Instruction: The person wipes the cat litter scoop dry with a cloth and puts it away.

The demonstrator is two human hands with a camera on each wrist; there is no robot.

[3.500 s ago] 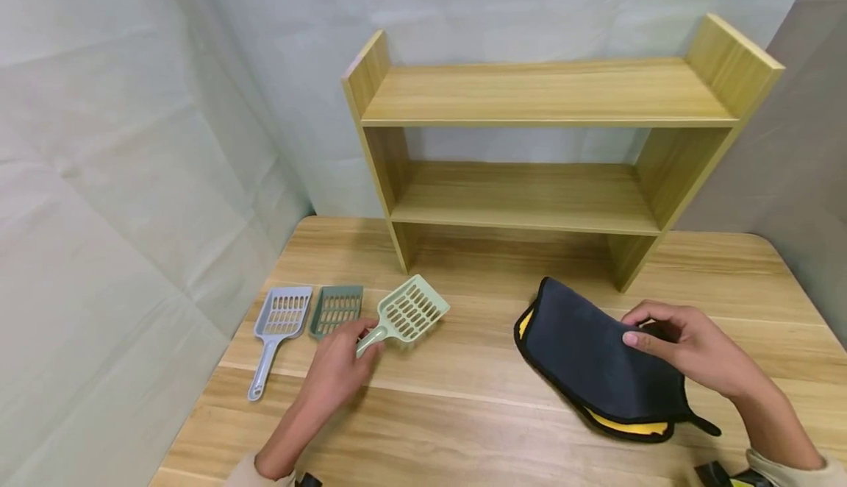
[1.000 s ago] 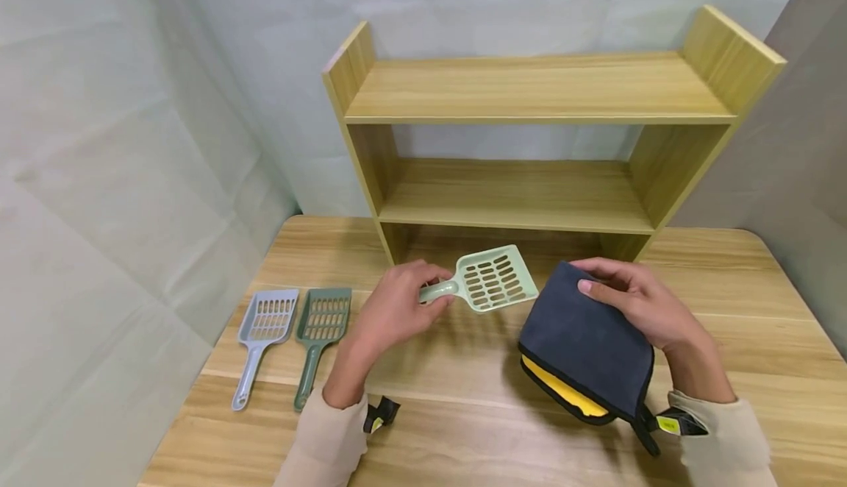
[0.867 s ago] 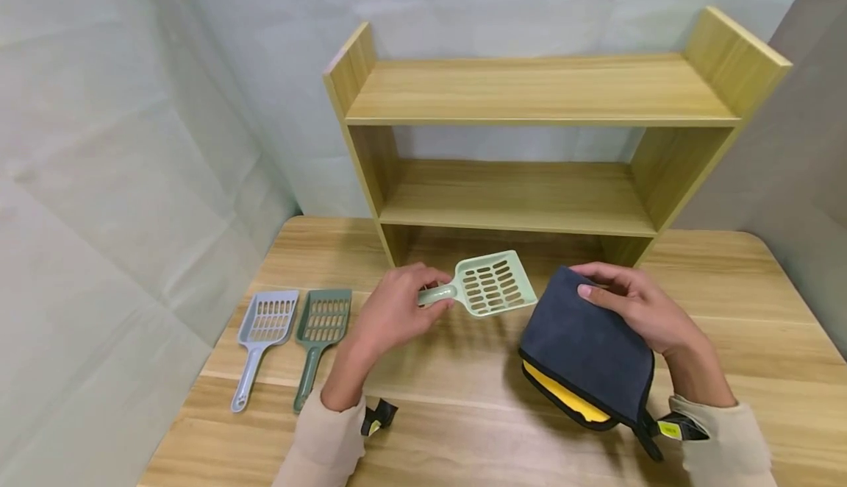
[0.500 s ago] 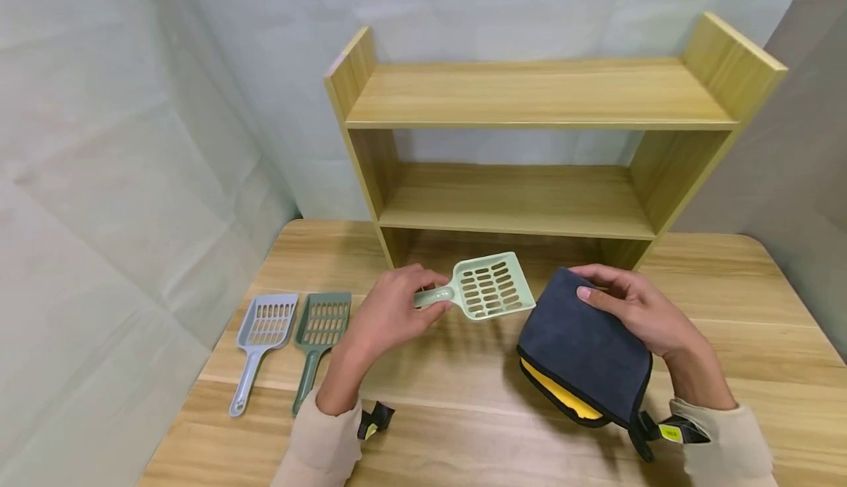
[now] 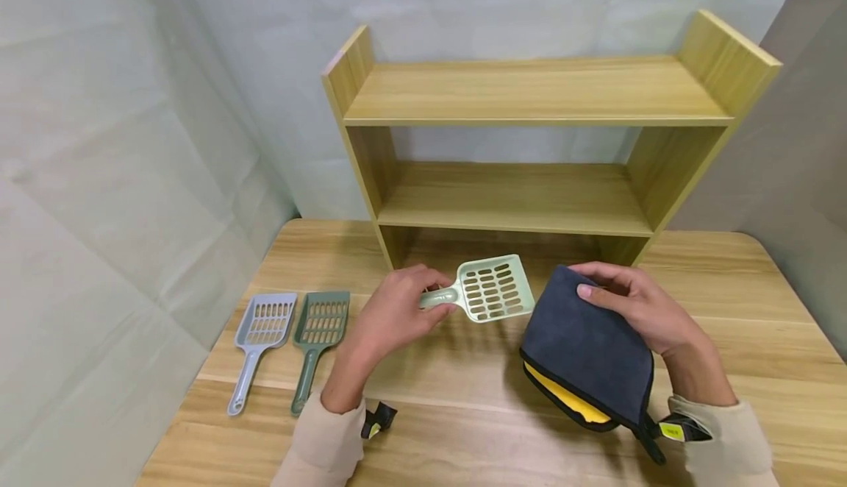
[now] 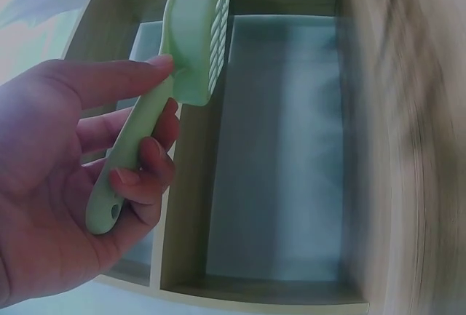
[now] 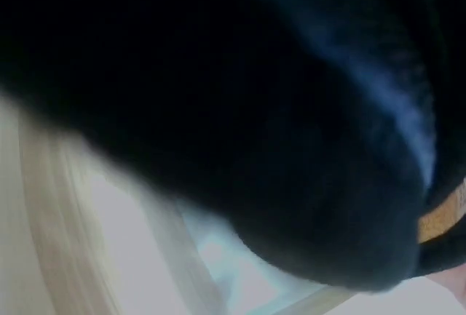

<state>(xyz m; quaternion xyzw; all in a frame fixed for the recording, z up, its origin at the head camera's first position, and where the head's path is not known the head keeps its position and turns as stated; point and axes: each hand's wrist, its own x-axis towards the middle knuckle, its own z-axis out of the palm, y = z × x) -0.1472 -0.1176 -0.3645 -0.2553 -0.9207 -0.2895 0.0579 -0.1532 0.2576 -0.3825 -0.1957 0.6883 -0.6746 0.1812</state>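
Scoop (image 5: 490,288), lt grn, gripped by L fingers (image 5: 429,278); R fingers (image 5: 605,273) pinch folded cloth (image 5: 582,340), yel. inside; shelf (image 5: 536,93) behind

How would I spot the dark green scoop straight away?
From the wooden shelf, look down and left across the table. Right of the pale blue scoop lies the dark green scoop, darker than both that and the held pale green scoop.

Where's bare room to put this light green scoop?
Bare: both shelf boards; the table between left sleeve and dark cloth, and right of the right hand. Crowded: among the grey scoop, dark green scoop and left sleeve; between light green scoop and dark cloth.
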